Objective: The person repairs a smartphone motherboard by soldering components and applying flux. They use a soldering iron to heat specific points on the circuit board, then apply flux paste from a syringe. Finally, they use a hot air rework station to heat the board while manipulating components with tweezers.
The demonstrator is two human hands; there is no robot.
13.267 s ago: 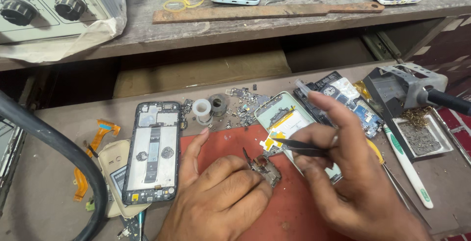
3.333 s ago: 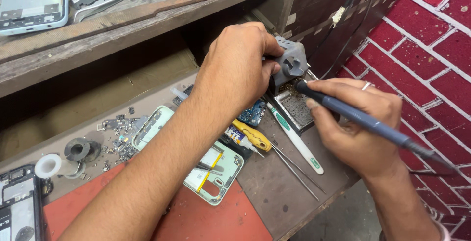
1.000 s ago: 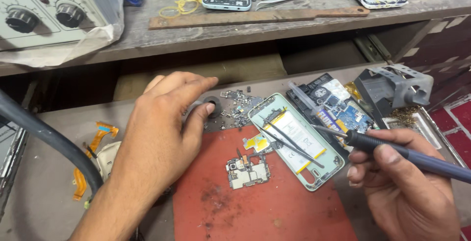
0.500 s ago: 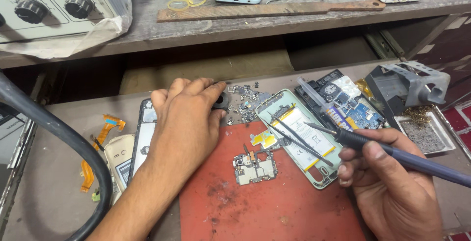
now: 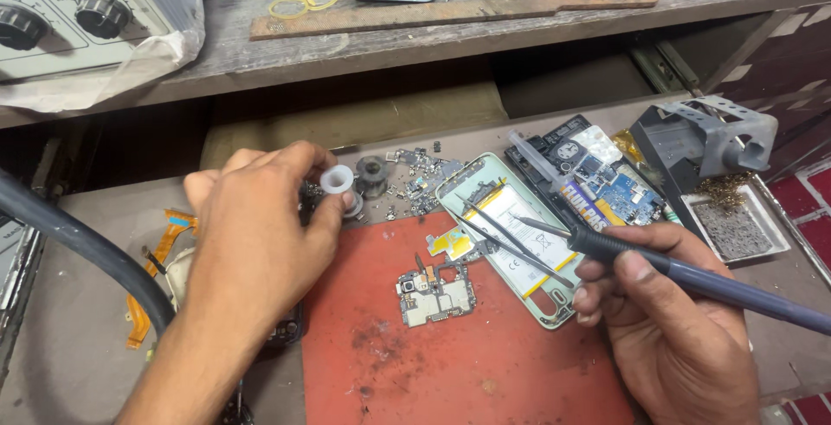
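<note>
The left hand (image 5: pixel 255 252) pinches a small white spool (image 5: pixel 337 179) between thumb and fingertips, so its grip is shut tight on the spool. The spool is lifted a little over the bench (image 5: pixel 78 338). Just to the right of that grip sits a dark spool (image 5: pixel 372 174), very close but not touching. Past it lies a heap of tiny screws and bits (image 5: pixel 415 184).

The right hand (image 5: pixel 671 325) has its grip closed around a soldering iron (image 5: pixel 692 276), like holding a pen. The iron's tip points left, away from the grip, and hangs over a pale green phone shell (image 5: pixel 511 243). Two thin tweezers (image 5: pixel 502 235) lie on that shell, just under the tip.

Between the two grips lies a red mat (image 5: pixel 485 373). A small circuit board (image 5: pixel 435 292) lies on it, apart from both hands, with bare mat all around it. Below the board the mat is open.

Behind the right grip an open phone (image 5: pixel 597 178) lies near the bench's far edge, and an iron stand (image 5: pixel 701 144) sits at the right edge. Left of the left grip a thick grey hose (image 5: pixel 78 247) crosses the bench corner.
</note>
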